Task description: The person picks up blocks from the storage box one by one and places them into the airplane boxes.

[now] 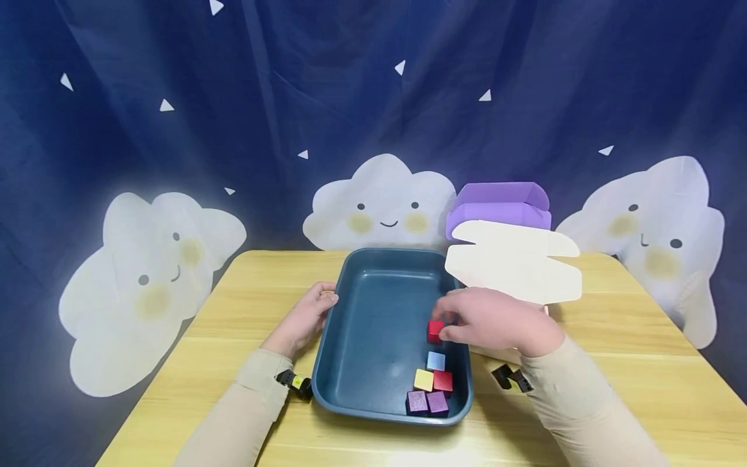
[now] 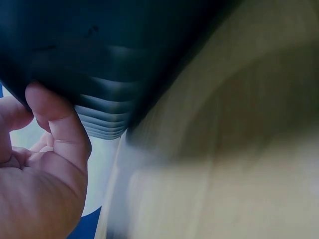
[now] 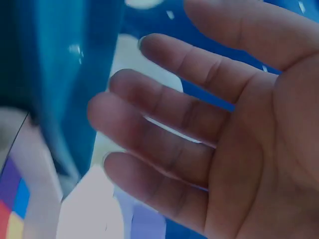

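A dark teal tray lies on the table. My left hand touches the outside of its left rim, thumb and fingertips loosely bent against the wall. Over the tray's right side, my right hand hangs above a red cube. In the right wrist view the fingers are loosely extended, with nothing between them. Nearer the front right corner sit a light blue cube, a yellow cube, another red cube and two purple cubes.
An unfolded cream box stands right of the tray, partly behind my right hand; purple, blue, red and yellow squares show in it. A purple open box stands behind. A dark blue cloud-print curtain hangs past the wooden table.
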`<state>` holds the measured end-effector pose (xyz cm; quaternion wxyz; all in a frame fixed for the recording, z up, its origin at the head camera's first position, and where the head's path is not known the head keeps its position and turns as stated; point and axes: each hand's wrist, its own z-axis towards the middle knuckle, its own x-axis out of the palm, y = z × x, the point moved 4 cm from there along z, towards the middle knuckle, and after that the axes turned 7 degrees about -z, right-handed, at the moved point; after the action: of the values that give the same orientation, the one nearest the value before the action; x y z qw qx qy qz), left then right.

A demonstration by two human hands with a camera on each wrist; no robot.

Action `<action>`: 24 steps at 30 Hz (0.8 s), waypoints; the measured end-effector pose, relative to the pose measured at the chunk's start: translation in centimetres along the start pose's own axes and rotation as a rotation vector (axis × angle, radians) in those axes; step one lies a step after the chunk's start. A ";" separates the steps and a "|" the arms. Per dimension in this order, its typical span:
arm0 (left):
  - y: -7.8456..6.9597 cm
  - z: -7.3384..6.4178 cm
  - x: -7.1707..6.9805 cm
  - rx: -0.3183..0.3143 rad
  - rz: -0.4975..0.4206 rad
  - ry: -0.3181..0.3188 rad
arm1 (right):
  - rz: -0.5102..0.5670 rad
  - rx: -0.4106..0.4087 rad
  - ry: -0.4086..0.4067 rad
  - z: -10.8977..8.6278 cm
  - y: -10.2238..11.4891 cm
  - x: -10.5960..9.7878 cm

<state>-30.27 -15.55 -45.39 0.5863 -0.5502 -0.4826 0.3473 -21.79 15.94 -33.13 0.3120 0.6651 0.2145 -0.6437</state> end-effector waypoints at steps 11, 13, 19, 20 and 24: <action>-0.1 0.1 0.0 -0.001 0.007 0.000 | -0.206 -0.085 0.350 3.9 5.9 2.8; -0.1 0.0 0.1 -0.004 0.004 0.001 | -0.246 -0.077 0.417 4.3 6.5 3.5; -0.1 -0.1 0.0 0.001 0.001 -0.003 | -0.444 -0.198 0.553 4.7 8.3 5.3; -0.1 -0.1 0.0 0.003 0.006 -0.002 | -0.478 -0.223 0.565 4.7 8.5 5.5; -0.1 -0.2 -0.1 0.006 0.016 0.000 | -0.538 -0.253 0.601 4.7 9.1 6.1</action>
<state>-30.12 -15.73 -45.33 0.5853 -0.5523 -0.4769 0.3534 -18.43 5.48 -37.80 0.1356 0.6999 0.5392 -0.4483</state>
